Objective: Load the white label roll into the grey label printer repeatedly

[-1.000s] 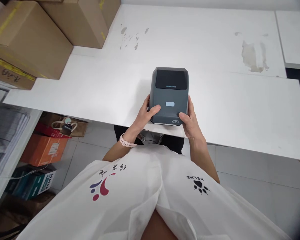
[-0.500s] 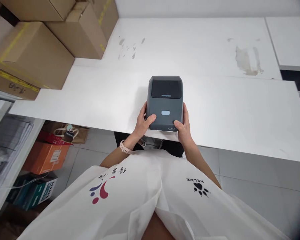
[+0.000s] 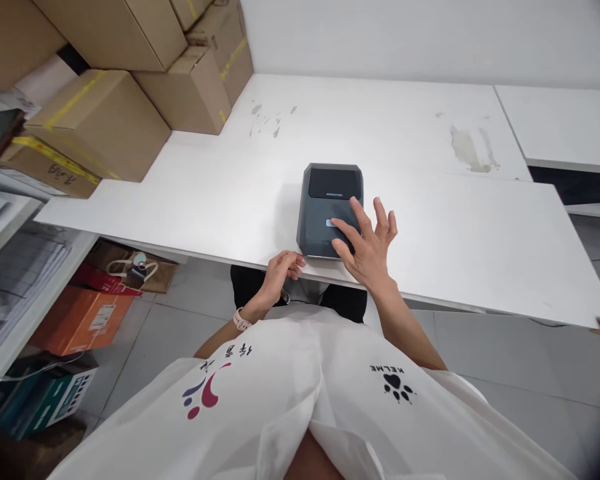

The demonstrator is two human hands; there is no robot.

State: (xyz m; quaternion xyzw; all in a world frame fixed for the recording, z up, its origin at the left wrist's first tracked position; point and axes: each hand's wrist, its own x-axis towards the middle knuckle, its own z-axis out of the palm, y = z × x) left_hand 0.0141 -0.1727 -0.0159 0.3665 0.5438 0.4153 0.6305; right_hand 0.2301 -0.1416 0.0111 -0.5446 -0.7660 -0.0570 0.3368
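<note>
In the head view, what looks like a label printer sits on the white table, near its front edge. Its long side points away from the person. The right hand is over it, fingers spread. Its pointing finger reaches left to the pale button; I can't tell if it pushes. The left hand, farther from the button, is by the near left corner, fingers bent; I can't tell if they pinch anything.

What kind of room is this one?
Probably a storeroom or back-office workroom: taped cardboard boxes are stacked at the left end of a white worktop, and what looks like a label printer sits near its front edge.
</note>
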